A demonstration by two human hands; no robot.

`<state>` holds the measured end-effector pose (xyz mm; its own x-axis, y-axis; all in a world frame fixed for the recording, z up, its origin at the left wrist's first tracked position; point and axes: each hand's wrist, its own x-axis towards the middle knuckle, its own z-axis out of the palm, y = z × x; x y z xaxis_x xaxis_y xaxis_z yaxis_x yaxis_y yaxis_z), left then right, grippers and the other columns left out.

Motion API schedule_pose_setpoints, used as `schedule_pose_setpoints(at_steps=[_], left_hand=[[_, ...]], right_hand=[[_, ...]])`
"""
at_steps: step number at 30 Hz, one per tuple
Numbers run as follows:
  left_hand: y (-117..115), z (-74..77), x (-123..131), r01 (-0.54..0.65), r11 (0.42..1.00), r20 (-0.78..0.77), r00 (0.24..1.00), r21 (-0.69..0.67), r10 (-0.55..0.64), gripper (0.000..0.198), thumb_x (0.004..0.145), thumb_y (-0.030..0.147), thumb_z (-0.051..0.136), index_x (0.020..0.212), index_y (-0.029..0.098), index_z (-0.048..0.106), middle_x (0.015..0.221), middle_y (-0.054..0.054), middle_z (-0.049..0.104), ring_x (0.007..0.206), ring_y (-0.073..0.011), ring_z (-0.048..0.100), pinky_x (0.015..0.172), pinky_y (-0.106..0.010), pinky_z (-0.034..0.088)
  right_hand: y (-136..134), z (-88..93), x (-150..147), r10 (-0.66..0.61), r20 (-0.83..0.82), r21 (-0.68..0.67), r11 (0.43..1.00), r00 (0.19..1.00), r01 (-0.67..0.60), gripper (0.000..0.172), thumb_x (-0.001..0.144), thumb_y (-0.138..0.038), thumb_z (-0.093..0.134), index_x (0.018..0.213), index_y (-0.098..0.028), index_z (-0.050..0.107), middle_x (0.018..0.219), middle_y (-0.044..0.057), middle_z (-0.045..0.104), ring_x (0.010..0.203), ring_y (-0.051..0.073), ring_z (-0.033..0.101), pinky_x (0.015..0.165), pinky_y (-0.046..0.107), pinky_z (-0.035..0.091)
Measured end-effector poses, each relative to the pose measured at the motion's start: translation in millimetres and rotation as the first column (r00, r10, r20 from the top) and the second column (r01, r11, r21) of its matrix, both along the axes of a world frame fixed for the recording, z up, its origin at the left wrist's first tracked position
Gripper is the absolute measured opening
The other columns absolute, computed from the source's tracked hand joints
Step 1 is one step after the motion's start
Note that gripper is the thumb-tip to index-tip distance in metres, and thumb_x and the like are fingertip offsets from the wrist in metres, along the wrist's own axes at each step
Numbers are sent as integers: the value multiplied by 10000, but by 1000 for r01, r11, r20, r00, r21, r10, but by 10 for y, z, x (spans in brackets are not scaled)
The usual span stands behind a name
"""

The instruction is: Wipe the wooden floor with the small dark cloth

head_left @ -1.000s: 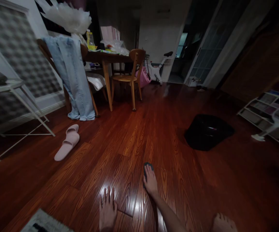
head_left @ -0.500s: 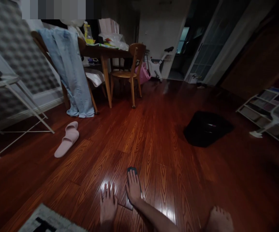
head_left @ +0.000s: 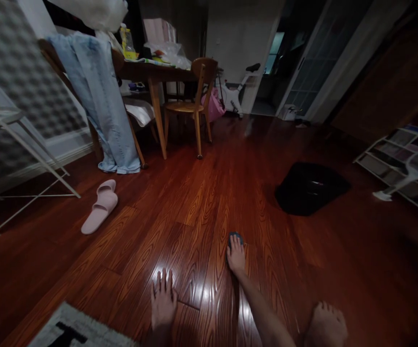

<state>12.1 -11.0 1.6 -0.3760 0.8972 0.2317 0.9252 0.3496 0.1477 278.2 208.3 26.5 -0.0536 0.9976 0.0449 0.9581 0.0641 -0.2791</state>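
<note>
So the left hand (head_left: 163, 301) is planted flat on the wood floor (head_left: 194, 193), palm down, fingers straight and fanned out, not holding anything; the right hand (head_left: 236, 255) is reached out further ahead at the end of a bare forearm, fingers stretched flat and close together on top of a small dark blue pad (head_left: 235, 235); only the pad's rounded front edge pokes out past the fingertips, so I can't tell if it's cloth or sponge; it sits on the floor right under that hand, a bit ahead and to the right of the left one. The floor is glossy reddish-brown planks with bold wavy grain and bright glare patches around both hands; a bare foot (head_left: 326, 325) shows at the bottom right; the corner of a shaggy pale rug (head_left: 74, 332) with a black mark sits just left of the left hand. Further off there's a soft-looking pink slipper (head_left: 100, 207); light blue jeans (head_left: 103, 96) draped over a chair back, hems on the floor; a wooden table (head_left: 158, 77) piled with clutter; a round-seated wooden chair (head_left: 194, 103); a white wire-frame rack (head_left: 24, 144) on the left; and a squat, rounded black thing (head_left: 310, 188) on the floor well to the right, too dark to make out.
</note>
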Motion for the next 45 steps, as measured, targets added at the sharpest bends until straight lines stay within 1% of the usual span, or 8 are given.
schedule_pose_setpoints(at_steps=[6,11,19,22,27,35,40,45], left_hand=[[-7,5,0,2,1000,27,1000,9,-2,667,924,225,377,1588,231,315,1644,-106,458,1567,-256,322,1313,-559,192],[-11,51,-2,12,1000,23,1000,15,-13,642,930,228,367,1572,226,366,1635,-106,475,1554,-256,349,1309,-563,198],[-5,0,-21,5,1000,14,1000,16,-5,650,926,227,382,1575,255,357,1640,-84,471,1562,-260,332,1305,-554,214],[-11,17,-15,3,1000,21,1000,5,-4,651,922,222,389,1571,253,366,1639,-84,474,1562,-263,331,1297,-551,231],[-25,40,-5,5,1000,30,1000,-6,-5,648,923,219,390,1571,245,367,1645,-95,463,1568,-258,320,1305,-548,212],[-6,-54,2,-8,1000,8,1000,16,8,618,926,215,370,1542,222,421,1641,-99,463,1557,-254,344,1315,-538,188],[-12,-44,-7,5,1000,-3,1000,18,-5,628,926,228,369,1554,218,395,1612,-99,508,1550,-264,356,1309,-553,206],[-4,-52,-21,19,1000,-57,998,1,-19,616,929,233,372,1543,236,416,1612,-104,503,1530,-266,394,1307,-566,204]], right_hand=[[-239,-142,-57,-136,7,34,990,991,136,666,1018,-293,185,1644,-66,217,1706,186,261,1607,280,164,1287,543,122],[-777,-70,-794,204,-24,-72,976,979,-206,638,1040,-336,244,1642,-124,260,1724,114,214,1610,271,150,1301,526,133],[-1093,70,-1186,772,-173,-31,617,612,-786,684,1017,-323,401,1663,-276,181,1732,-3,228,1603,188,172,1308,420,189],[-727,142,-931,683,-167,-72,711,711,-700,662,991,-273,382,1644,-255,274,1717,20,280,1595,183,204,1304,420,187],[-132,71,-200,173,-33,-40,984,984,-174,637,999,-251,250,1615,-122,344,1696,108,328,1589,213,231,1291,453,195],[-216,-154,-103,-144,4,29,989,990,144,677,998,-289,212,1625,-41,271,1706,181,262,1609,286,156,1282,536,164],[-736,-14,-847,200,-28,-94,975,979,-202,637,1045,-350,249,1642,-130,259,1726,105,217,1609,274,155,1298,523,165],[-1241,61,-1267,668,-191,-82,719,719,-690,644,1072,-463,341,1660,-240,203,1731,37,215,1606,238,168,1312,457,185]])
